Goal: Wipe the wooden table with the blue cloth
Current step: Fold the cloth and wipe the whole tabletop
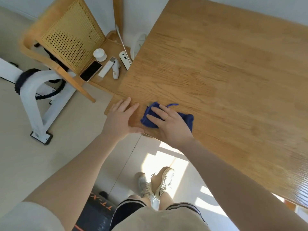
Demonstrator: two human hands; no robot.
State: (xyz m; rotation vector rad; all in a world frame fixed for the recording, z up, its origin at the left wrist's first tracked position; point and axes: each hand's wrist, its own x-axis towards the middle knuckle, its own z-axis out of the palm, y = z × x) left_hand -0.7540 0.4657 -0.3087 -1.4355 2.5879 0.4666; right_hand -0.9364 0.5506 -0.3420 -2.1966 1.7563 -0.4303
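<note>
The wooden table fills the right and upper part of the view, its near corner pointing toward me. A crumpled blue cloth lies on that corner. My right hand presses flat on the cloth with straight fingers, a ring on one finger. My left hand rests open on the table's corner edge, just left of the cloth, fingers spread and holding nothing.
A wooden chair with a cane back stands at upper left; its seat carries a phone, a white remote and small white items. A white frame stands on the floor at left. My feet are below.
</note>
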